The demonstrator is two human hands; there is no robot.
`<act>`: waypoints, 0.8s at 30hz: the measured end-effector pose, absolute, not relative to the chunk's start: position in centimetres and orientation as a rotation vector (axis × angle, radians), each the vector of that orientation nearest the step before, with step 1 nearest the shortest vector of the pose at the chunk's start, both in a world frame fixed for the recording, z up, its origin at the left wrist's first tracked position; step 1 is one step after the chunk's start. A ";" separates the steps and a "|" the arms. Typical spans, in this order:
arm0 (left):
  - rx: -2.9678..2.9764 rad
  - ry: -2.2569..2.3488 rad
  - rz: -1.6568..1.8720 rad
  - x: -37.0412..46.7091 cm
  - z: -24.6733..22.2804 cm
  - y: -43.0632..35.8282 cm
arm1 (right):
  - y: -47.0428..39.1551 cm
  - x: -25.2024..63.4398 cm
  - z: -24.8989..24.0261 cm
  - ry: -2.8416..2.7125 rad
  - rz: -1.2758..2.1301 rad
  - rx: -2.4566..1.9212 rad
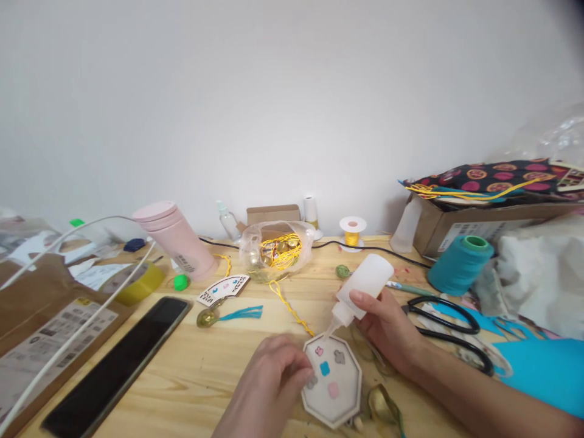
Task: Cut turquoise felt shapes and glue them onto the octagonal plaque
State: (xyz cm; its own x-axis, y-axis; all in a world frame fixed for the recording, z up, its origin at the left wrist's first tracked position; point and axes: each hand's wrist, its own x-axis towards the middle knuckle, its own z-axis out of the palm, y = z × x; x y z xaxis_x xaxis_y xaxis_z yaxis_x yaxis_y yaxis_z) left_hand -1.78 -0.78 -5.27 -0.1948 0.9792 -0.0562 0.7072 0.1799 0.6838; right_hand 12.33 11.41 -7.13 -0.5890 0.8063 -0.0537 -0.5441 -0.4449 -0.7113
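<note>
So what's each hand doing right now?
Left hand: curled at the edge of the octagonal plaque; whether it grips cannot be told.
Right hand: closed around the white squeeze bottle, nozzle down.

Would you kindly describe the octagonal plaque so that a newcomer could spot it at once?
On the wooden table, look between the left hand and the right hand. The octagonal plaque is there, below the nozzle of the white squeeze bottle. It bears small coloured shapes, but its eight-sided outline sets it apart from the fan-shaped plaque farther back.
</note>
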 end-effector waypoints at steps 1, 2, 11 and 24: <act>1.591 1.970 0.720 -1.8 -5.2 -0.7 | 11.4 12.4 -7.1 -0.840 2.083 -0.495; 1.602 1.969 0.715 -1.8 -5.2 -0.7 | 11.3 12.4 -7.1 -0.840 2.081 -0.494; 1.659 2.004 0.696 -1.9 -5.5 -0.2 | 11.5 12.2 -7.1 -0.847 2.076 -0.517; 1.712 2.040 0.686 -1.8 -5.6 -0.4 | 11.5 12.3 -6.9 -0.817 2.083 -0.521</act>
State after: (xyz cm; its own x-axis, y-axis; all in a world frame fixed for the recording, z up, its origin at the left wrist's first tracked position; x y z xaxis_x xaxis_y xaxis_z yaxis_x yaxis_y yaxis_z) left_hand -1.77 -0.41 -5.61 -0.1785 0.9838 0.0157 0.7936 0.1345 0.5934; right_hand 12.27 11.45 -6.89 -0.5790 0.8117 -0.0766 -0.5431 -0.4540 -0.7063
